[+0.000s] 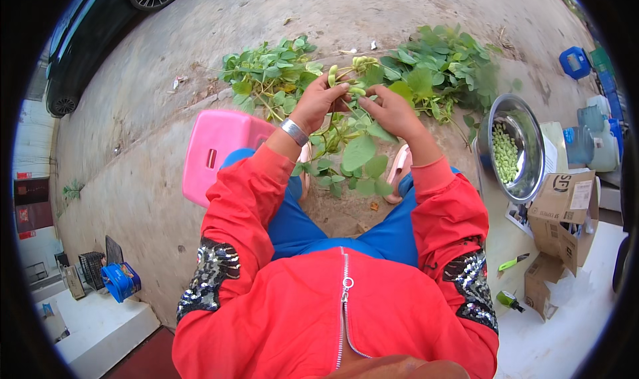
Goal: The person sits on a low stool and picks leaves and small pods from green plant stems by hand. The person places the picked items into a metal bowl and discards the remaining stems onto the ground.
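Note:
Between my knees hangs a leafy soybean plant (359,151), with plump green pods (363,62) near its upper end. My left hand (322,99) grips its stem, the thumb beside the pods; a silver bracelet is on that wrist. My right hand (389,110) has its thumb and fingers closed at the pods and leaves, just right of the left hand. One pile of bean plants (272,69) lies on the ground beyond at the left, another pile (439,69) at the right. To the right a steel bowl (533,151) holds many loose green pods (504,154).
A pink plastic stool (197,164) stands at my left. On the right are cardboard boxes (559,199), a green-handled knife (509,263), a small green bottle (508,299) and plastic jugs (579,141). A blue container (121,281) is at lower left, a dark car (95,39) at upper left.

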`<action>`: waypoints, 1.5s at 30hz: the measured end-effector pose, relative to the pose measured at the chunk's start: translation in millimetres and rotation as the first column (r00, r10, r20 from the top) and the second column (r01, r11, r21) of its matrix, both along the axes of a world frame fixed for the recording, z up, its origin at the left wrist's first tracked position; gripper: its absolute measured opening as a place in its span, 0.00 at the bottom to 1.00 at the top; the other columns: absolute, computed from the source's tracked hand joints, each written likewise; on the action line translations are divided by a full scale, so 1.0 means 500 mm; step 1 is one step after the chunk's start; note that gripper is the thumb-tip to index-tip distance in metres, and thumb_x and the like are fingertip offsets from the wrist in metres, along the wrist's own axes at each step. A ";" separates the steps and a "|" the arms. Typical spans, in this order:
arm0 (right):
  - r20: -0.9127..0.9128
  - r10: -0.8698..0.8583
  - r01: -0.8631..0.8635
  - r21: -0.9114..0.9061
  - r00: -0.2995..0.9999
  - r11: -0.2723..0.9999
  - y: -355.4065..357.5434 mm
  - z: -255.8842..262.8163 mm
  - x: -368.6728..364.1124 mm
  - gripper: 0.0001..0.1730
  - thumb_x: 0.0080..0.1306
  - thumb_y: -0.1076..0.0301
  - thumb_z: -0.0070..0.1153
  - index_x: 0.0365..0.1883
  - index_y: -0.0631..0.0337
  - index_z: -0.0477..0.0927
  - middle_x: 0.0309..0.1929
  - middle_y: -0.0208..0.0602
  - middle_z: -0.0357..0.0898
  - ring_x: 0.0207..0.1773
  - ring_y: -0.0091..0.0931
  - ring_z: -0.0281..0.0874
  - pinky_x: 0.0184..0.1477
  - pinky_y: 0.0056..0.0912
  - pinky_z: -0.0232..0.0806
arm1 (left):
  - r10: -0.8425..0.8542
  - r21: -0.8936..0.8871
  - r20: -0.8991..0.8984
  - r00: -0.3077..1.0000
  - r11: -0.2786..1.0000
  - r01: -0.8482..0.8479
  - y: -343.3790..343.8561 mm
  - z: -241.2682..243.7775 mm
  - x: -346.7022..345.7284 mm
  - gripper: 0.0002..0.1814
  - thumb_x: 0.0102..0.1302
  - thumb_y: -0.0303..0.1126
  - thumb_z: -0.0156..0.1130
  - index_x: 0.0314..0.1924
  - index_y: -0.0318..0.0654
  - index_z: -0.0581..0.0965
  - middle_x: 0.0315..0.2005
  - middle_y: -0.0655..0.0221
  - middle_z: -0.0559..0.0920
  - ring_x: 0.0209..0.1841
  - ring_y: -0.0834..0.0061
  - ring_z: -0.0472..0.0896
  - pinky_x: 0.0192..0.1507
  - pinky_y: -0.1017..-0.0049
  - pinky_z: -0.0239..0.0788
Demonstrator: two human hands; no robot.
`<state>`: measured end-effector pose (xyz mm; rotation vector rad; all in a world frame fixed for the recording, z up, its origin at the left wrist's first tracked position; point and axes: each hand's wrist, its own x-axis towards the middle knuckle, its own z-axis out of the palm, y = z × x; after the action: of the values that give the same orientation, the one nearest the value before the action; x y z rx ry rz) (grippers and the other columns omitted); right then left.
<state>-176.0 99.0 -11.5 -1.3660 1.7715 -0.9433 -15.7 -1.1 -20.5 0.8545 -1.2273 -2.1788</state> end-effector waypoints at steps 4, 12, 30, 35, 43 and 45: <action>0.194 0.085 -0.073 -0.070 0.977 0.995 -0.003 -0.018 -0.001 0.16 0.64 0.58 0.53 0.39 0.63 0.75 0.22 0.30 0.71 0.25 0.20 0.65 0.27 0.26 0.61 | 0.024 -0.030 0.011 1.000 0.999 -0.024 0.008 -0.005 -0.001 0.12 0.62 0.31 0.60 0.45 0.40 0.72 0.30 0.72 0.79 0.30 0.81 0.78 0.34 0.79 0.74; 0.221 0.066 -0.053 -0.064 0.973 0.997 -0.003 -0.001 -0.003 0.15 0.65 0.59 0.48 0.35 0.64 0.75 0.25 0.27 0.72 0.27 0.19 0.66 0.29 0.24 0.61 | -0.154 -0.172 0.022 0.988 0.973 0.156 0.018 0.007 0.004 0.09 0.60 0.28 0.62 0.40 0.38 0.75 0.28 0.74 0.79 0.30 0.83 0.77 0.33 0.82 0.70; 0.841 -0.196 -0.082 0.273 0.503 0.959 -0.004 0.001 0.003 0.09 0.61 0.65 0.43 0.24 0.59 0.69 0.13 0.23 0.59 0.12 0.15 0.49 0.14 0.19 0.41 | -0.108 -0.436 0.020 0.994 0.894 0.106 0.022 0.005 0.000 0.10 0.57 0.28 0.66 0.38 0.36 0.77 0.31 0.77 0.79 0.34 0.88 0.73 0.36 0.84 0.67; 0.816 -0.221 -0.050 0.291 0.534 0.955 -0.004 0.003 0.011 0.08 0.60 0.66 0.43 0.23 0.57 0.68 0.13 0.21 0.57 0.12 0.15 0.49 0.13 0.19 0.42 | -0.084 -0.506 0.060 0.995 0.856 0.103 0.015 -0.008 0.003 0.09 0.57 0.29 0.66 0.38 0.36 0.78 0.29 0.77 0.79 0.32 0.88 0.73 0.34 0.84 0.67; 0.832 -0.214 0.029 0.232 0.511 0.972 0.000 -0.001 0.022 0.05 0.60 0.69 0.44 0.24 0.56 0.68 0.13 0.19 0.57 0.11 0.13 0.50 0.13 0.18 0.42 | 0.046 -0.666 0.140 0.989 0.743 0.059 0.030 -0.007 -0.005 0.10 0.59 0.33 0.64 0.35 0.34 0.78 0.26 0.75 0.78 0.29 0.87 0.71 0.30 0.81 0.65; 0.818 -0.218 0.058 0.221 0.533 0.973 -0.001 0.000 0.030 0.05 0.60 0.70 0.44 0.24 0.56 0.68 0.13 0.19 0.57 0.11 0.14 0.50 0.13 0.18 0.42 | 0.044 -0.639 0.148 0.988 0.766 0.062 0.030 -0.008 -0.005 0.11 0.60 0.35 0.62 0.36 0.34 0.77 0.26 0.75 0.77 0.28 0.87 0.71 0.29 0.81 0.64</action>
<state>-160.9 98.3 -11.6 -0.4607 1.1406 -1.2262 -18.4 13.9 -24.5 0.7127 -1.8983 -1.5173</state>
